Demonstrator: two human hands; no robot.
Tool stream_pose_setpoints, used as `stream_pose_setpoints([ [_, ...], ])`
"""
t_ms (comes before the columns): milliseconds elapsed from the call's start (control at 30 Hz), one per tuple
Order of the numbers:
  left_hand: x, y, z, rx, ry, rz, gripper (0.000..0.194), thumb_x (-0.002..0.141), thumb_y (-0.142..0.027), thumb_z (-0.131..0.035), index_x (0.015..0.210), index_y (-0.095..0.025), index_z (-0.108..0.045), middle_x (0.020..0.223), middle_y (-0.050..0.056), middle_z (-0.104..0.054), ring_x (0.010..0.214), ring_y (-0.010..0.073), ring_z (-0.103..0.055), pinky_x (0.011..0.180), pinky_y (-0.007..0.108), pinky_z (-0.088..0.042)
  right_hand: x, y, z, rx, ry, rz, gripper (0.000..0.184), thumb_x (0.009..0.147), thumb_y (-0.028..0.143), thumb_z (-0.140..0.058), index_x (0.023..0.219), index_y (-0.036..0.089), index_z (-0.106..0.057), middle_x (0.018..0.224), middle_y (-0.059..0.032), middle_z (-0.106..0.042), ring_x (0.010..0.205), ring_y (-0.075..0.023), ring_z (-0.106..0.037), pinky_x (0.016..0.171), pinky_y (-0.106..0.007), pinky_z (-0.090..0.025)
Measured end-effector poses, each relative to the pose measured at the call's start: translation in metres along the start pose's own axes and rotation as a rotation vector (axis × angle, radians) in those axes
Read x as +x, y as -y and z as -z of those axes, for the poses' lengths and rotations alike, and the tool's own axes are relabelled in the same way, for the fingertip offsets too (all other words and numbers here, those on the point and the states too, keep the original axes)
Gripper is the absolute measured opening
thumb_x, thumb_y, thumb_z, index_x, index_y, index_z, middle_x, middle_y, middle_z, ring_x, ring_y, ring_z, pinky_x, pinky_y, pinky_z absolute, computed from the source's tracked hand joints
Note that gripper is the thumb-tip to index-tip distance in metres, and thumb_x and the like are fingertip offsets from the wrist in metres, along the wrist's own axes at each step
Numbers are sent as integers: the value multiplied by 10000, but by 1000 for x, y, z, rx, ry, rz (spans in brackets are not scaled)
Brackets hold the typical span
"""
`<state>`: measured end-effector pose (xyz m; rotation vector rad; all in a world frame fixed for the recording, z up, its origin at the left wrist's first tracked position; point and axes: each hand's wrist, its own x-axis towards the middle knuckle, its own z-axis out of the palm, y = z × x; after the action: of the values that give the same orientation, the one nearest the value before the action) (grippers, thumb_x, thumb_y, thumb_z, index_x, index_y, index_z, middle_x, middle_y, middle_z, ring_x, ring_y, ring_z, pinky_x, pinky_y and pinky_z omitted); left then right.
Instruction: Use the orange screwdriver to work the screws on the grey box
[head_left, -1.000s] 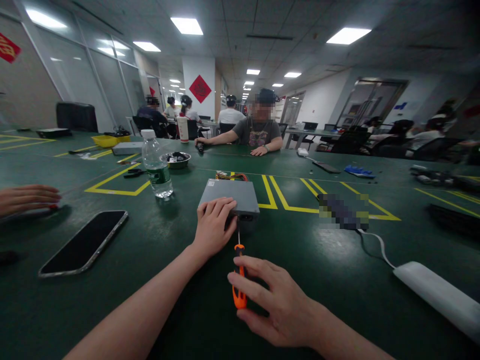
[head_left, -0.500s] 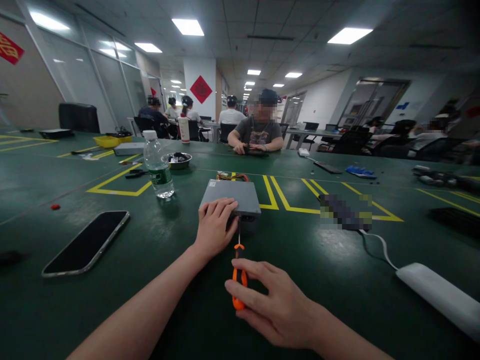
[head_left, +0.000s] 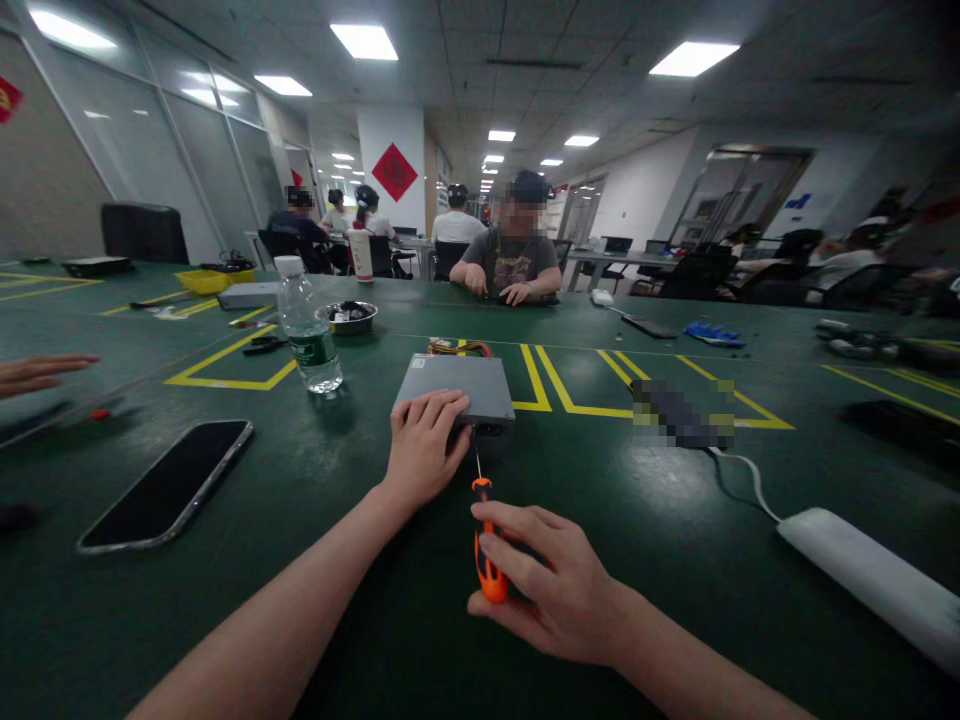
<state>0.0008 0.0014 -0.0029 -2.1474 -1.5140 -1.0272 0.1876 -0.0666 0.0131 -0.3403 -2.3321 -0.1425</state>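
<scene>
A grey metal computer power supply [head_left: 480, 375] lies on the green table in front of me, its bundle of coloured cables [head_left: 457, 348] at the far side. My left hand [head_left: 427, 440] grips its near left corner, fingers over the top and thumb at the front face. In my right hand [head_left: 547, 580] is an orange-and-black screwdriver [head_left: 489, 560], held by the handle between fingers and thumb. Its thin shaft points away from me at the front face of the power supply, near the left thumb. Whether the tip sits in a screw is too small to tell.
To the left are a phone [head_left: 169, 485] and a water bottle [head_left: 309, 335]. A metal bowl [head_left: 352, 318] with dark parts stands behind. On the right lie a white power strip [head_left: 862, 570] and a blurred dark device [head_left: 682, 412]. Another person's hand [head_left: 45, 372] reaches in at left.
The screwdriver handle has tilted slightly and my right hand's fingers have shifted around it. The left hand still holds the power supply. Another person's hand has come in at the left edge.
</scene>
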Motion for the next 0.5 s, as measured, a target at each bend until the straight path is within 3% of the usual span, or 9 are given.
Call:
stream_pose_setpoints([
  [100, 0, 0, -1, 4, -2, 0, 281, 854, -277, -482, 1132, -250, -514, 1218, 32, -577, 1138, 221, -467, 920, 410, -269, -2, 0, -1, 54, -10, -57, 315, 910, 401, -475, 1071, 135, -429, 1077, -171, -603, 912, -203, -635, 739, -309, -537],
  [267, -1, 1, -1, -1, -4, -2, 278, 853, -268, -483, 1129, -250, -515, 1218, 26, -574, 1139, 217, -465, 926, 409, -270, 2, 3, 3, -11, 117, -19, 294, 954, 338, -349, 1137, 137, -462, 1091, -181, -581, 975, -225, -613, 722, -319, -541],
  [433, 0, 1, 0, 4, -4, -13, 282, 856, -273, -480, 1135, -243, -503, 1218, 34, -575, 1136, 221, -467, 914, 412, -269, -2, 1, -1, 22, 5, -60, 290, 911, 407, -474, 1039, 148, -448, 1077, -179, -579, 965, -224, -613, 728, -312, -538],
  [500, 0, 0, 0, 6, -7, -11, 277, 860, -275, -473, 1133, -243, -504, 1216, 35, -576, 1136, 220, -466, 914, 412, -267, -3, 1, -1, 65, 19, -95, 329, 914, 439, -450, 1059, 145, -427, 1112, -182, -567, 1011, -229, -595, 771, -326, -531],
])
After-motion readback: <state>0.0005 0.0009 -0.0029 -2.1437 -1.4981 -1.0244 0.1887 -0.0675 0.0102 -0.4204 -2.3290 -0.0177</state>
